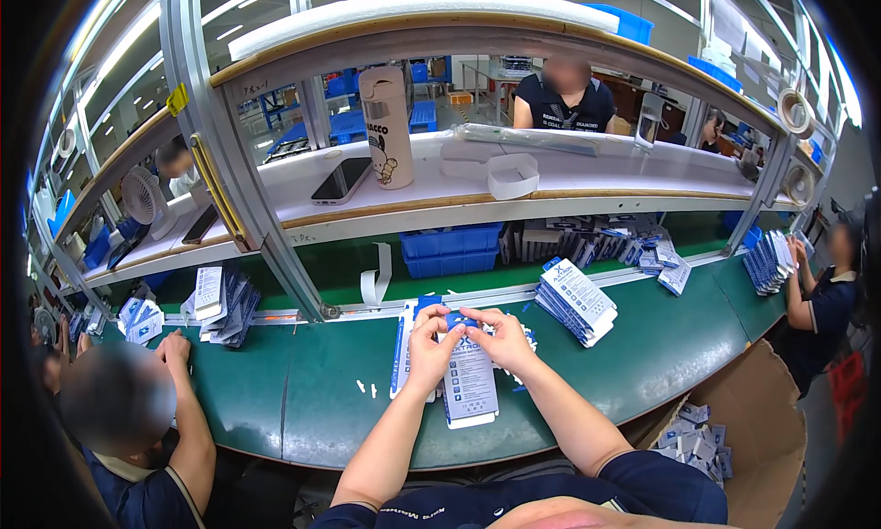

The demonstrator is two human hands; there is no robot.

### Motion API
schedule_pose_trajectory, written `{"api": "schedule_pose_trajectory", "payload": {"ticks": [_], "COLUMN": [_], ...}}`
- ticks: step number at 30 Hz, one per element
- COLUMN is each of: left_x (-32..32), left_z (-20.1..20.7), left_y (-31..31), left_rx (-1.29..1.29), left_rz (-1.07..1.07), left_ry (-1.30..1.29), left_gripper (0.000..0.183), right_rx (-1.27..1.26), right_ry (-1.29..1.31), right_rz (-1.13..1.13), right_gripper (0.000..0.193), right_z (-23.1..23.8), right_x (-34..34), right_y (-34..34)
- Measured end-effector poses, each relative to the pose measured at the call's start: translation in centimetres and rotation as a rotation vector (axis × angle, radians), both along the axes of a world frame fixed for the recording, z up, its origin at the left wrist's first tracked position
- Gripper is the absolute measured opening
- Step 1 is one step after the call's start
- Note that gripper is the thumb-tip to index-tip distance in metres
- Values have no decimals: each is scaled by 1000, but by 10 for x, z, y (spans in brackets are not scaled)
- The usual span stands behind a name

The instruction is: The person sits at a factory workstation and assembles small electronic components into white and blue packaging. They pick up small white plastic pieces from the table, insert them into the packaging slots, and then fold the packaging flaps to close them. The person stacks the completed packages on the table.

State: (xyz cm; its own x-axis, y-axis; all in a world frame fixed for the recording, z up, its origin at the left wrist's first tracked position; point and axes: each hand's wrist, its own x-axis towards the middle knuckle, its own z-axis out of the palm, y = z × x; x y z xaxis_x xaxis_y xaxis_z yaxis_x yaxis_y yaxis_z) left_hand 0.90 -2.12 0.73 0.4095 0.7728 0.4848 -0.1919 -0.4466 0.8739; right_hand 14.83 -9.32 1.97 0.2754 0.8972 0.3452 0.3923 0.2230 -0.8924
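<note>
Pinching with left hand (428, 347) and right hand (507, 345), thumbs close together, at the blue top end of a blue-and-white carton (471, 387). Holding it printed face up, body pointing to six o'clock, above the green table (330, 419); can't tell if touching. Seeing another carton (401, 356) just beside, at nine o'clock, and white scraps (367, 389) at eight. Over to four o'clock, spotting a big cardboard bin (775, 410) with small boxes (693, 445) inside. Near at two o'clock, catching a fanned carton stack (576, 300); well apart at nine, another pile (223, 304). Out to eight, finding a seated co-worker (151, 474); to three, one more person (826, 318) handling cartons. Farther, at twelve, blue crates (450, 252) under a shelf (440, 206); up on that, at eleven, phone (341, 180) and tumbler (385, 130). Beyond, at one, somebody in dark clothing (564, 111).
</note>
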Motion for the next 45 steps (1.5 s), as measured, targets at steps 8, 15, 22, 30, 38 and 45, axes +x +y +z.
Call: {"api": "schedule_pose_trajectory", "payload": {"ticks": [8,15,22,30,38,45], "left_x": [-1,-2,-3,-4,-6,-4], "left_z": [1,10,-5,-5,-5,-1], "left_y": [3,0,9,11,14,11], "left_rx": [74,43,-78,-242,-328,-336], "left_rz": [99,82,-165,-324,-383,-365], "left_ry": [-46,88,83,-11,15,-10], "left_gripper": [18,17,13,13,19,19], "right_rx": [100,146,-120,33,74,1], "right_ry": [-303,-232,423,341,48,1], "right_rz": [-68,-48,306,413,398,340], "right_gripper": [22,12,13,17,16,16], "right_z": [6,-10,-6,-4,7,8], "right_x": [-4,-1,6,4,8,15], "right_y": [-4,3,5,3,-1,-2]}}
